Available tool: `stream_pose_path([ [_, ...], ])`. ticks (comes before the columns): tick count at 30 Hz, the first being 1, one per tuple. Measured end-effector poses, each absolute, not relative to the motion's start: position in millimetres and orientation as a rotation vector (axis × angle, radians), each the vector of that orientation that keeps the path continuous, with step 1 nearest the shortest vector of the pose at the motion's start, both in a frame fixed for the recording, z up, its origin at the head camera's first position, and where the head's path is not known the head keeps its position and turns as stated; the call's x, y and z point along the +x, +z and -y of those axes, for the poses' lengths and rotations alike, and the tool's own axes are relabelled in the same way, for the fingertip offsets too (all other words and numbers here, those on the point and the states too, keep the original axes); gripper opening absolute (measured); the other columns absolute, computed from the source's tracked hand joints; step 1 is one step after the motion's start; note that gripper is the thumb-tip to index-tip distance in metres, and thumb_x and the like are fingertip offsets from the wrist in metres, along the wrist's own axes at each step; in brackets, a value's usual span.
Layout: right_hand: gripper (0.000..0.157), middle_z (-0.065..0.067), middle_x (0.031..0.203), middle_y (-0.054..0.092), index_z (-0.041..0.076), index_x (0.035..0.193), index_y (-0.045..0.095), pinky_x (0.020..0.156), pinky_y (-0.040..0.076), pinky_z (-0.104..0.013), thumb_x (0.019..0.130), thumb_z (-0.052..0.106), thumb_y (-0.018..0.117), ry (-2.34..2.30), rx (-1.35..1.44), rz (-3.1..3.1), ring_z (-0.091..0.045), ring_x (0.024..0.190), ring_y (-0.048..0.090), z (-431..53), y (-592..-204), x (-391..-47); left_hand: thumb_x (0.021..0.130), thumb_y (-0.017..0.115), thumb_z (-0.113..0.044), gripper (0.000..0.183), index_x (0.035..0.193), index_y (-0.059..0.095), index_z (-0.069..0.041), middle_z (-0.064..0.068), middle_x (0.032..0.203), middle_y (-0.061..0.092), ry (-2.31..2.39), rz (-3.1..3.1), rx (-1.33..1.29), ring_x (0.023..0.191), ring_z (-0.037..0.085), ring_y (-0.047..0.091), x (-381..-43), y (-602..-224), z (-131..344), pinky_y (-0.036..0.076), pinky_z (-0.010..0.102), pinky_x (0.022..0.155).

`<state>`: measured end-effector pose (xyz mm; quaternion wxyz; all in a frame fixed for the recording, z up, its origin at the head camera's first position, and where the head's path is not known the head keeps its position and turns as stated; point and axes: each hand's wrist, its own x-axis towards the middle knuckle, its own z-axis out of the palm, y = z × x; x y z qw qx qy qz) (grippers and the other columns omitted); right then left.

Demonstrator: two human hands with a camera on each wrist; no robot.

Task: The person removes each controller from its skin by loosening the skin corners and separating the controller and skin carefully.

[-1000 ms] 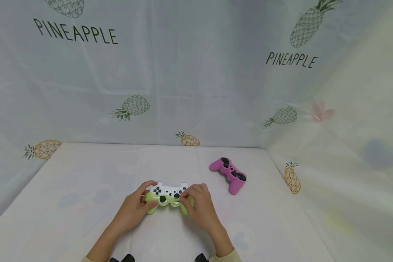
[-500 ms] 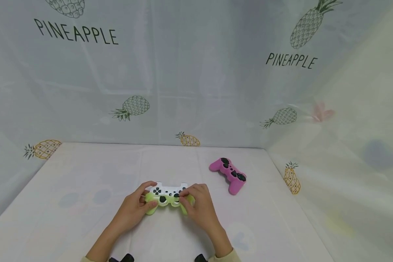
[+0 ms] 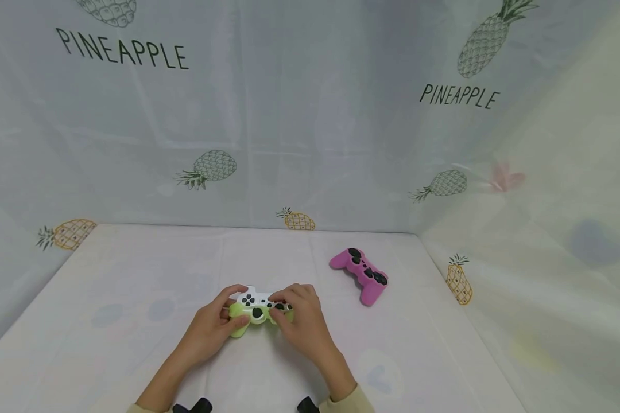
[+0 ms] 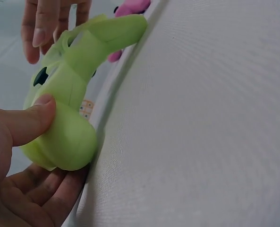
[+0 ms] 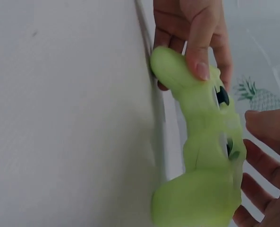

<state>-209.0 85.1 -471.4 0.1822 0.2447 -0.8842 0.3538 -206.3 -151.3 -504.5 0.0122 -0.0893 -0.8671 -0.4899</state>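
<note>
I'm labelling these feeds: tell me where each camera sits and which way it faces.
Head: on the head, facing forward and down at the white-and-green controller and pink controller; left hand, right hand and forearms show.
Left wrist: worn there, facing the white-and-green controller's left end; left hand near, right fingers beyond.
Right wrist: worn there, facing its right end; right hand near, left hand beyond.
Both wrist views share the green handles and both hands.

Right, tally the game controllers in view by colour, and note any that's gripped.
White-and-green controller, gripped by the left hand: 1
Pink controller, lying free of the hands: 1
Total: 2
</note>
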Motion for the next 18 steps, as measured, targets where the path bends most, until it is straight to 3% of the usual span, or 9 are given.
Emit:
stream_pose_path([
  [7,0.017,0.006,0.096,0.073,0.017,0.107,0.079,0.088,0.042,-0.041,0.091,0.014,0.084,0.922,0.655,2.562,-0.017,0.104,0.057,-72,-465,-210,0.093,0.084,-0.031,0.058,0.145,0.056,-0.031,0.005,0.115,0.073,-1.569,2.691,-0.291,0.086,0.009,0.064,-206,-502,153,0.049,0.025,0.078],
  [18,0.007,0.014,0.089,0.069,0.022,0.096,0.079,0.091,0.04,-0.045,0.093,0.018,0.083,0.808,0.638,2.697,-0.017,0.106,0.055,-67,-458,-211,0.093,0.084,-0.031,0.059,0.145,0.056,-0.031,0.005,0.116,0.072,-1.614,2.682,-0.299,0.086,0.009,0.064,-205,-503,154,0.049,0.025,0.078],
])
